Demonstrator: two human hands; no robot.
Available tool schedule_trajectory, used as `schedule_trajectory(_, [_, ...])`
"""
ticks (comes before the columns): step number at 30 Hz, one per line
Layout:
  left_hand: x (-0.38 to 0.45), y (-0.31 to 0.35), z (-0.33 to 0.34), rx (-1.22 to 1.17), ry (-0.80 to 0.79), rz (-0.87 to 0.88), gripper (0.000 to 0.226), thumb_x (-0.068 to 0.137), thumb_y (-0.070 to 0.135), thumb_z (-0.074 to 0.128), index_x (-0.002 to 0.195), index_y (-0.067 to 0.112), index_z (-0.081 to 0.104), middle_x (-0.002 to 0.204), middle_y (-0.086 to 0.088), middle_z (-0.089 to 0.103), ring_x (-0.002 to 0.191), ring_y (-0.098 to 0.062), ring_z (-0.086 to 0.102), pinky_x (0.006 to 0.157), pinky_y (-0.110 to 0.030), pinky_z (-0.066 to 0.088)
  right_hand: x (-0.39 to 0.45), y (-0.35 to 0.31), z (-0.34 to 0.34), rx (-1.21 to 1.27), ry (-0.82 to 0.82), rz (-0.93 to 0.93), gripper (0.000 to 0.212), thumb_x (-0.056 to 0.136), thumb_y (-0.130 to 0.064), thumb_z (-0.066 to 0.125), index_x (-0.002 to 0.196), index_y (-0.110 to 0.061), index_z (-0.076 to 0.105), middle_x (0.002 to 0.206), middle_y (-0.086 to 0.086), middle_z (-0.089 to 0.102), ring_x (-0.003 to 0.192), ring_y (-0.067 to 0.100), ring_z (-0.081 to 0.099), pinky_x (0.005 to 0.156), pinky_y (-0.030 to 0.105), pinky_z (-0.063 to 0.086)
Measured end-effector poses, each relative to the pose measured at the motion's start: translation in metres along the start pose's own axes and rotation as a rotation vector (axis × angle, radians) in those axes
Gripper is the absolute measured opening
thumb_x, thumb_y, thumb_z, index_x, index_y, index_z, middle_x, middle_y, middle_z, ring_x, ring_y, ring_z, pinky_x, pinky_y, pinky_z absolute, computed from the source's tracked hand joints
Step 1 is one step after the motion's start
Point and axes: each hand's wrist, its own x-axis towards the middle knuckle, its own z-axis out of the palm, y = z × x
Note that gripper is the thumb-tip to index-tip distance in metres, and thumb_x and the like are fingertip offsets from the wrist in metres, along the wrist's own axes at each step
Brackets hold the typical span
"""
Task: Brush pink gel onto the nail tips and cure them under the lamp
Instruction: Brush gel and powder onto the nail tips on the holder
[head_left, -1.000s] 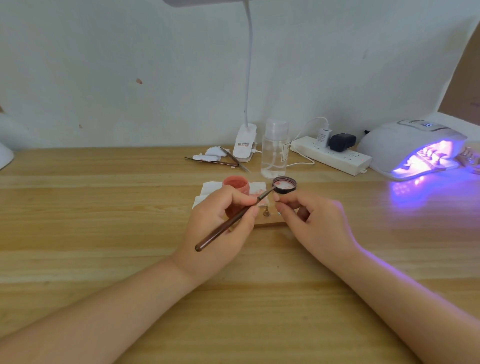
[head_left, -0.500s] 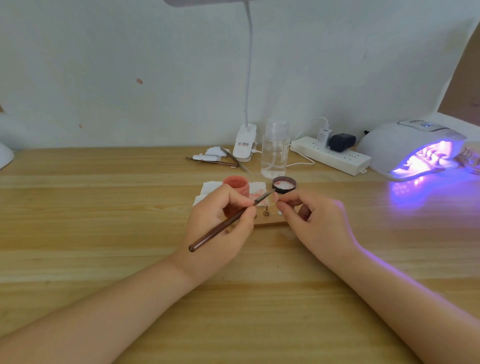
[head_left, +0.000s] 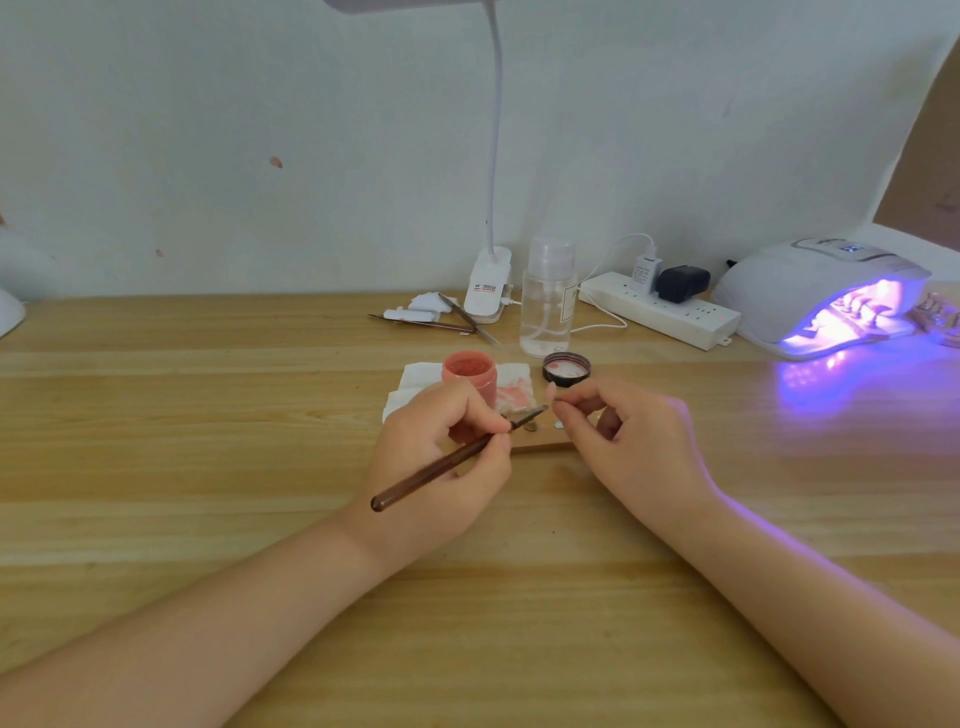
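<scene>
My left hand (head_left: 441, 467) grips a brown-handled brush (head_left: 441, 467), its tip pointing right at my right fingertips. My right hand (head_left: 623, 441) pinches a small pale nail tip (head_left: 550, 391) between thumb and forefinger, just off the brush tip. An open pot of pink gel (head_left: 469, 371) stands on a stained white tissue (head_left: 514, 395) behind my left hand. Its black lid (head_left: 567, 369) lies upturned beside it. A wooden strip (head_left: 543, 445) with small mounts sits under both hands. The white curing lamp (head_left: 821, 291) glows purple at far right, with nail tips inside.
Against the wall stand a clear pump bottle (head_left: 548, 301), a white clip lamp base (head_left: 487, 293), a power strip (head_left: 660, 312) with plugs, and metal tools with white scraps (head_left: 431, 317). A wooden holder (head_left: 940, 317) sits at the right edge.
The brush tip has come down from the black lid to my right fingertips, and its handle end has swung lower and leftward. My right hand has barely moved.
</scene>
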Motion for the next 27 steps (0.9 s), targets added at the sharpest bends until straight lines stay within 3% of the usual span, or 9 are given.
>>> schedule_trajectory(3, [0.0004, -0.0014, 0.0019, 0.029, 0.030, 0.001, 0.001, 0.080, 0.020, 0.062, 0.080, 0.020, 0.061, 0.076, 0.011, 0.060, 0.074, 0.000, 0.057, 0.069, -0.008, 0.041, 0.0000, -0.0002, 0.0009, -0.004, 0.010, -0.008, 0.010, 0.081, -0.018, 0.071, 0.087, -0.026, 0.072, 0.062, -0.024, 0.058, 0.056, 0.005, 0.052, 0.053, 0.017, 0.044])
schedule_trajectory(6, [0.0018, -0.0049, 0.0029, 0.070, 0.028, -0.020, 0.013, 0.081, 0.013, 0.067, 0.085, 0.025, 0.062, 0.082, 0.015, 0.062, 0.082, 0.002, 0.058, 0.075, -0.009, 0.041, 0.0000, -0.0010, 0.0016, -0.008, 0.014, -0.024, 0.009, 0.081, -0.018, 0.071, 0.085, -0.026, 0.072, 0.065, -0.023, 0.059, 0.058, 0.005, 0.053, 0.056, 0.018, 0.044])
schedule_trajectory(9, [0.0029, -0.0049, 0.0031, 0.093, 0.000, 0.001, 0.011, 0.082, 0.019, 0.065, 0.085, 0.029, 0.063, 0.081, 0.013, 0.063, 0.080, -0.002, 0.058, 0.074, -0.013, 0.043, -0.0001, -0.0007, 0.0017, -0.007, 0.016, -0.029, 0.009, 0.080, -0.018, 0.071, 0.084, -0.026, 0.072, 0.063, -0.024, 0.058, 0.057, 0.005, 0.052, 0.056, 0.017, 0.044])
schedule_trajectory(14, [-0.0001, -0.0024, 0.0010, 0.024, -0.005, 0.011, 0.007, 0.078, 0.022, 0.059, 0.076, 0.016, 0.061, 0.075, 0.004, 0.061, 0.071, -0.010, 0.056, 0.066, -0.022, 0.046, -0.0005, -0.0003, 0.0021, -0.003, 0.015, -0.028, 0.008, 0.080, -0.017, 0.071, 0.084, -0.024, 0.072, 0.063, -0.022, 0.058, 0.057, 0.004, 0.052, 0.054, 0.012, 0.041])
schedule_trajectory(18, [0.0000, 0.0018, 0.0009, -0.015, 0.037, 0.000, 0.004, 0.078, 0.020, 0.061, 0.078, 0.022, 0.057, 0.073, 0.006, 0.061, 0.070, -0.001, 0.057, 0.065, -0.008, 0.042, -0.0009, 0.0008, 0.0024, 0.027, 0.021, 0.004, 0.009, 0.081, -0.017, 0.071, 0.084, -0.025, 0.072, 0.061, -0.021, 0.058, 0.054, 0.004, 0.050, 0.053, 0.013, 0.041])
schedule_trajectory(23, [0.0018, -0.0004, 0.0029, 0.011, 0.021, -0.061, 0.028, 0.080, 0.009, 0.069, 0.086, 0.034, 0.060, 0.087, 0.032, 0.064, 0.086, 0.014, 0.058, 0.076, -0.002, 0.040, -0.0003, -0.0014, 0.0013, 0.015, 0.003, -0.012, 0.009, 0.082, -0.017, 0.071, 0.086, -0.024, 0.073, 0.057, -0.024, 0.056, 0.057, 0.004, 0.051, 0.055, 0.010, 0.040])
schedule_trajectory(27, [0.0007, -0.0012, 0.0013, 0.007, 0.000, -0.047, 0.011, 0.079, 0.013, 0.067, 0.080, 0.023, 0.062, 0.076, 0.013, 0.063, 0.073, 0.003, 0.058, 0.068, -0.007, 0.042, 0.0000, -0.0020, 0.0006, 0.009, 0.000, -0.021, 0.007, 0.082, -0.016, 0.070, 0.087, -0.022, 0.073, 0.055, -0.027, 0.054, 0.056, 0.003, 0.051, 0.055, 0.010, 0.040])
